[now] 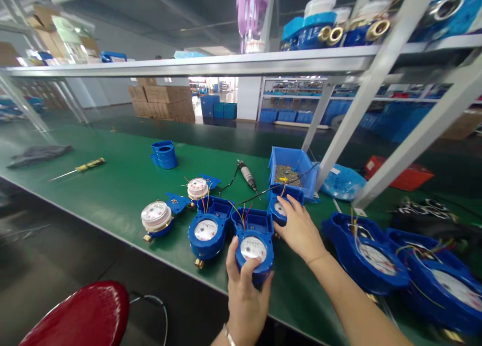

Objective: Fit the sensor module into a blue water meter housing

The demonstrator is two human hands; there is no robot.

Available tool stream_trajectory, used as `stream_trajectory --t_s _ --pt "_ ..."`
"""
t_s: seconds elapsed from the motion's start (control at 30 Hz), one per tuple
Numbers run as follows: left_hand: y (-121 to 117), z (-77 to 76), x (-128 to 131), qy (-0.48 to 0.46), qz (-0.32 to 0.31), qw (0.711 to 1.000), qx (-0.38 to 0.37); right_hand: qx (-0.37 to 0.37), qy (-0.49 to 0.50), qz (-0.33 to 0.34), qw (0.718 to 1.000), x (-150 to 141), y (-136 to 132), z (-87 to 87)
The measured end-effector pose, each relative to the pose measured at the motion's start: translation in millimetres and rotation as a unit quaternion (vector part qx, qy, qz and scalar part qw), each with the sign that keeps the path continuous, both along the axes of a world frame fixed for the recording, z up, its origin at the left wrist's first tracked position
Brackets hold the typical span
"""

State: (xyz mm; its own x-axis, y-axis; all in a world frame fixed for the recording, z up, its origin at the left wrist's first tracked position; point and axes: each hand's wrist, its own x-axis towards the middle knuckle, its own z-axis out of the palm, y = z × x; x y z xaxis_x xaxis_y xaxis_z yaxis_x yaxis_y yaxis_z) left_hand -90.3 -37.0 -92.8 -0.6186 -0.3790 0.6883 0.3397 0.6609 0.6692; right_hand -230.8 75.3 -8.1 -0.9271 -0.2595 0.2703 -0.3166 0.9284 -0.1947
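My left hand (246, 296) is closed around the near end of a blue water meter (259, 248), thumb and fingers on its round housing. Yellow and red wires rise from this meter's box-shaped rear. Just behind and to the right, my right hand (301, 230) grips a second blue meter (277, 216) by its side, covering part of its dial. To the left stands another blue-cased meter (207, 243) with a brass fitting at its front. Two uncased meters with white dials, a nearer one (156, 216) and a farther one (198, 188), sit beyond it.
A blue bin (307, 178) of small metal parts stands behind my right hand, near a corded power screwdriver (247, 176). More blue meters (371, 253) lie at the right. A blue casing (164, 156), a yellow-handled screwdriver (90, 165) and slanting shelf posts (344, 100) surround the area.
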Motion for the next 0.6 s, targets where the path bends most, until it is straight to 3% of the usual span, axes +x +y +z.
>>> stream_trajectory --t_s 0.3,0.6 --pt "-1 7.1 -14 -0.032 0.006 0.999 0.039 -0.015 -0.094 0.015 0.995 -12 10 13.1" --pt "-1 12.3 -24 -0.062 0.018 0.998 0.021 -0.031 -0.081 0.026 0.996 22 26 10.3"
